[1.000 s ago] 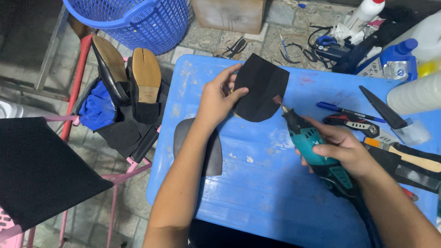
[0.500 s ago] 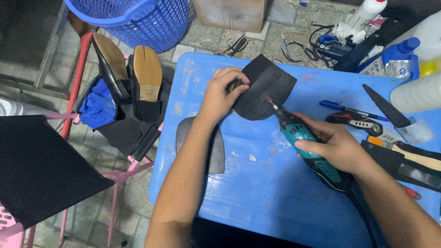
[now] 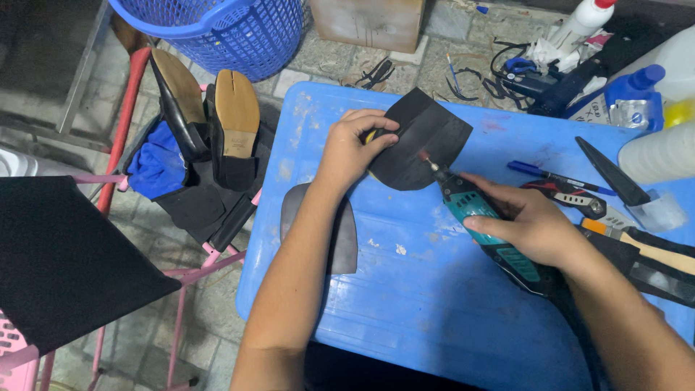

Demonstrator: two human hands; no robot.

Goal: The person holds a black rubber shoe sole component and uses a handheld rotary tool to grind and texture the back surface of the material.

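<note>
Lying well left of the left hand, a flat matte black sheet [image 3: 61, 264] rests on a pink metal frame, and two shoes [image 3: 210, 123] show smooth tan soles beside a crumpled blue cloth [image 3: 156, 166]. A dull grey sole-shaped piece [image 3: 340, 235] sits under the left forearm on the scuffed blue plastic bench [image 3: 405, 304]. The left hand [image 3: 351, 148] pinches a thin, black, shield-shaped leather piece [image 3: 423, 141] against the bench, fingers curled over its left edge. The right hand [image 3: 532, 224] wraps closed around a teal and black rotary tool [image 3: 485, 224], its small tip touching the leather. Right of that hand lie a blue pen [image 3: 550, 175], a black blade [image 3: 604, 170] and translucent white bottles [image 3: 662, 152].
</note>
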